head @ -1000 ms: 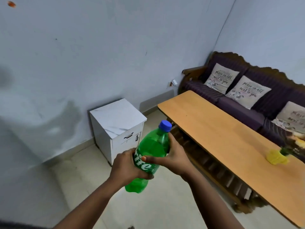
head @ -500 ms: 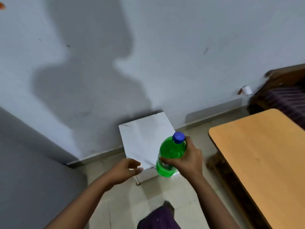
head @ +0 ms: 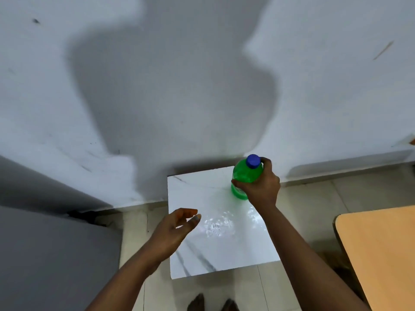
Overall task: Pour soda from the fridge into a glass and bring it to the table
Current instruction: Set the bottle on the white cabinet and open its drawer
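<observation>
Green soda bottle (head: 243,178), blue cap (head: 253,160) on, is sitting upright over the far right corner of the white marble-top cabinet (head: 215,241); the liquid level is not readable through the tinted plastic. Right hand (head: 261,187) is gripping the bottle's shoulder, covering its right side and base, so contact with the top cannot be confirmed. Left hand (head: 174,230) is hovering over the cabinet's left edge, fingers loosely curled and holding nothing. Wooden table (head: 381,254) is being cut off at the right.

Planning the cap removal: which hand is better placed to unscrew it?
Probably the left hand: it hovers open and holds nothing, while the right hand grips the bottle below its cap.
</observation>
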